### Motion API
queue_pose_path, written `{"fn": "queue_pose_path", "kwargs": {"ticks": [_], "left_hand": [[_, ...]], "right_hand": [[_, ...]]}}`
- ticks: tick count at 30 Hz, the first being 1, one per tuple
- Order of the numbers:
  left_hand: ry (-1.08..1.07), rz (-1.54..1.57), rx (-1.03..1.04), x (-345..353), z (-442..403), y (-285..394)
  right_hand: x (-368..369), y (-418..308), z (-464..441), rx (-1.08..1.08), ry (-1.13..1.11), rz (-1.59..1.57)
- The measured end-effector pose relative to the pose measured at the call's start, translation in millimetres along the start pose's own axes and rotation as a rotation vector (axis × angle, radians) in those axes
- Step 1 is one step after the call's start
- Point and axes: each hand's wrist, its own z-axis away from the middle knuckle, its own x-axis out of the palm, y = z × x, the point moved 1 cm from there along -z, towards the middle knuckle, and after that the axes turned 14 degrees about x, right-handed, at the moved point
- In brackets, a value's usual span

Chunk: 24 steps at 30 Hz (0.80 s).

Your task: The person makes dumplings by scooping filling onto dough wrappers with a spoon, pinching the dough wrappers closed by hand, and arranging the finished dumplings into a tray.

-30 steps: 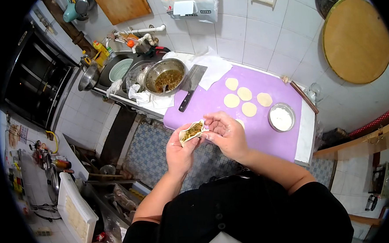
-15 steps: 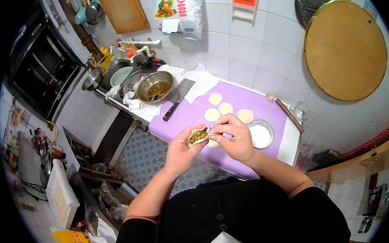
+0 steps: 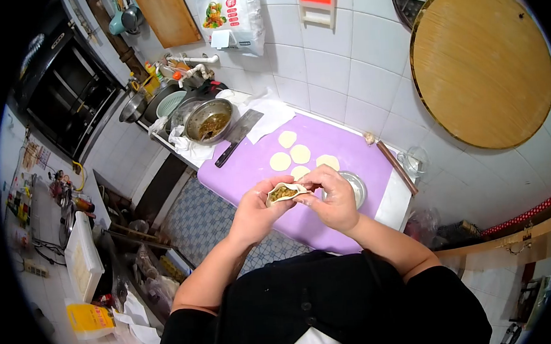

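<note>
A half-folded dumpling (image 3: 284,193) with brown-green filling showing in its open side is held up between my hands. My left hand (image 3: 256,210) cups it from the left, fingers wrapped round the wrapper. At its right end, my right hand (image 3: 333,200) pinches the dough edge between thumb and fingers. Beyond my hands, several round dough wrappers (image 3: 300,153) lie on the purple mat (image 3: 250,170). A bowl of white flour (image 3: 358,189) stands behind my right hand, partly covered by it.
A metal bowl of filling (image 3: 212,120) and a cleaver (image 3: 239,136) are at the mat's far left. A rolling pin (image 3: 397,167) and a glass (image 3: 414,160) lie to the right. A round wooden board (image 3: 482,64) hangs on the tiled wall.
The view has shifted, so the table's things appear further left. My right fingers have drawn closer along the dumpling, and its opening looks narrower.
</note>
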Motion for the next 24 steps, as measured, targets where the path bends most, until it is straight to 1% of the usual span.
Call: {"fn": "queue_pose_path", "kwargs": {"ticks": [1,5,7,10,11,13,14,16,17,19,20,22,23,24], "left_hand": [[-0.013,-0.032,-0.001,2,0,-1],[-0.107,-0.437,0.054,14,1,6],[-0.168,-0.661,0.097,18,0,13],[-0.254,-0.789,0.171,23,-5,22],[-0.187,-0.729,0.186,24,-6,21],[-0.06,-0.606,0.213,29,-6,16],[0.013,-0.377,0.157,28,-6,9],[0.151,0.078,0.035,24,-6,-6],[0.153,0.087,0.015,25,-6,-8],[0.161,0.11,-0.027,26,-6,-13],[0.129,0.037,-0.013,26,-6,-14],[0.073,-0.106,0.021,24,-6,-15],[0.033,-0.266,0.012,24,-6,-14],[-0.007,-0.427,0.003,24,-5,-11]], "right_hand": [[-3,1,0,-0.013,-0.016,0.014],[-11,5,-6,-0.08,-0.05,0.031],[-15,5,-9,-0.054,-0.113,0.006],[-18,-3,-15,-0.022,-0.139,-0.008],[-19,-5,-16,-0.011,-0.135,-0.009],[-21,2,-16,-0.071,-0.078,0.006],[-21,6,-14,-0.099,-0.046,0.013],[-17,14,-10,-0.054,0.013,-0.051],[-15,16,-9,-0.031,0.046,-0.083],[-14,14,-8,0.02,0.032,-0.103],[-14,14,-9,0.046,0.019,-0.112],[-17,19,-11,-0.017,-0.018,-0.021],[-17,21,-12,-0.051,-0.039,0.023],[-16,22,-13,-0.062,-0.048,0.004]]}}
